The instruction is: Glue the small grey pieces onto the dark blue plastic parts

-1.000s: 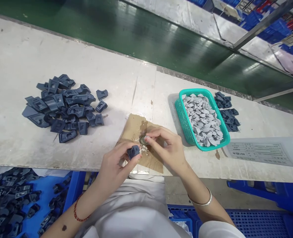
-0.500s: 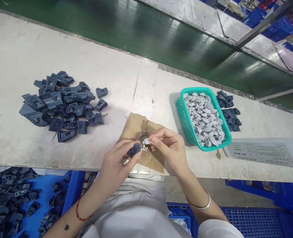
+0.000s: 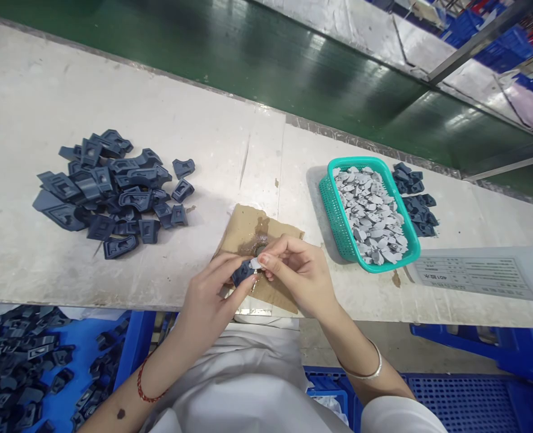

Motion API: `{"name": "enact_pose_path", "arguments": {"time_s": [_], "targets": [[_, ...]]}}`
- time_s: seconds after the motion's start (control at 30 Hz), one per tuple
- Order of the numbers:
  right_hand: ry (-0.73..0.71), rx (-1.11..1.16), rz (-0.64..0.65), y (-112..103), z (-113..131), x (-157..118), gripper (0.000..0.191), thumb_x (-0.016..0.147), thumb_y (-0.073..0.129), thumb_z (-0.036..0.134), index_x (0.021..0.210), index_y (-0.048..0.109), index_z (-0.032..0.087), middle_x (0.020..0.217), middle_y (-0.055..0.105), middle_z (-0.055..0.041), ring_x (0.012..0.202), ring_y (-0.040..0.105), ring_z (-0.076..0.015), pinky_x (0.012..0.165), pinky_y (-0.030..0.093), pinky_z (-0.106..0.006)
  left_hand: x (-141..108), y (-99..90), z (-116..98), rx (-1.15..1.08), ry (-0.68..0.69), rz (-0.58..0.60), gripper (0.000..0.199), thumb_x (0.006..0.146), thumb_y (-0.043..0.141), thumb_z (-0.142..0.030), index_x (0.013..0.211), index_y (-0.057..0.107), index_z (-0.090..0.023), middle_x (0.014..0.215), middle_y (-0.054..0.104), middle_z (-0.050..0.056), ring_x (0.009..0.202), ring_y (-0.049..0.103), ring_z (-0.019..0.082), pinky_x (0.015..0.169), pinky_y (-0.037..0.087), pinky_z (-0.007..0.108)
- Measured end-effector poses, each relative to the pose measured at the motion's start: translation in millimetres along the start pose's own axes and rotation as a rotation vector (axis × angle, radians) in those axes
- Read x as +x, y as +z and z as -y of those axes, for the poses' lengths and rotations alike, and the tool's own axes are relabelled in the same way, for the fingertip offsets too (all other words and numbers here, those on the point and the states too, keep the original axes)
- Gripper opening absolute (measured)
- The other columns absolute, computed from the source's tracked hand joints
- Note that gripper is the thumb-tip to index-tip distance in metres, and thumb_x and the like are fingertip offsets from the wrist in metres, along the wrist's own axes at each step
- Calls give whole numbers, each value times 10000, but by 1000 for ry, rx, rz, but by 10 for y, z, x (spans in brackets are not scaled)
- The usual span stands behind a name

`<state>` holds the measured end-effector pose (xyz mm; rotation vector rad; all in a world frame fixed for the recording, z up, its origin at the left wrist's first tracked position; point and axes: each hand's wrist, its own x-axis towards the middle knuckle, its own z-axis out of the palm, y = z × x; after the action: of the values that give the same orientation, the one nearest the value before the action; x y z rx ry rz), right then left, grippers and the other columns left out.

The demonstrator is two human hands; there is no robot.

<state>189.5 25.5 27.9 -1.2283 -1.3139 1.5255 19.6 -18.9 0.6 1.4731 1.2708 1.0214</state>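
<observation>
Between thumb and fingers, my left hand point(image 3: 215, 288) grips a dark blue-grey plastic part point(image 3: 242, 273). A small light grey piece point(image 3: 255, 264) is pinched in my right hand point(image 3: 298, 272), its tip at the upper right edge of the dark part; whether they touch is hard to tell. Both hands are over a brown, wet-stained sheet point(image 3: 243, 224) on the table. Many more light grey pieces point(image 3: 370, 210) fill a green basket point(image 3: 338, 222) on the right. A pile of dark parts point(image 3: 108, 186) lies on the left.
Smaller groups of dark parts point(image 3: 420, 213) sit behind the basket. A translucent labelled container point(image 3: 478, 273) lies at the right. Below the table's left edge is a blue bin point(image 3: 133, 346) with dark parts. A green belt point(image 3: 180, 48) runs beyond the table.
My right hand has moved left, bringing the light grey piece from over the sheet's wet spot to the dark part. My left hand has stayed nearly in place.
</observation>
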Motion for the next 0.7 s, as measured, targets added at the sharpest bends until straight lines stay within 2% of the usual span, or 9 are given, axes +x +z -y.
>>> {"name": "enact_pose_path", "arguments": {"time_s": [0.13, 0.43, 0.6, 0.7], "targets": [[37, -46, 47, -28, 42, -6, 326, 866, 750, 459, 724, 626, 193, 662, 661, -1, 564, 545, -113, 542, 434, -253, -9, -13, 9, 1, 1, 32, 173, 984, 576, -237, 1120, 682, -222, 1068, 679, 52, 932, 647, 163, 742, 517, 232], [45, -175, 137, -76, 122, -11, 365, 901, 695, 516, 745, 610, 197, 667, 637, 3, 580, 525, -123, 552, 419, -267, -18, -23, -5, 93, 90, 81, 159, 1000, 535, -178, 1116, 630, -229, 1037, 640, 29, 873, 618, 137, 761, 489, 233], [85, -95, 149, -30, 41, -34, 337, 917, 687, 483, 771, 578, 199, 647, 612, 18, 563, 528, -117, 552, 416, -255, -15, -27, 9, 129, 135, 103, 146, 1011, 494, -153, 1092, 597, -218, 976, 613, 17, 863, 580, 139, 733, 448, 238], [47, -126, 172, -32, 32, -54, 292, 957, 644, 460, 828, 566, 209, 706, 622, 14, 606, 543, -124, 577, 426, -251, -24, -58, -5, 121, 115, 124, 100, 1022, 473, -180, 1009, 569, -207, 909, 566, 4, 826, 547, 137, 715, 424, 244]]}}
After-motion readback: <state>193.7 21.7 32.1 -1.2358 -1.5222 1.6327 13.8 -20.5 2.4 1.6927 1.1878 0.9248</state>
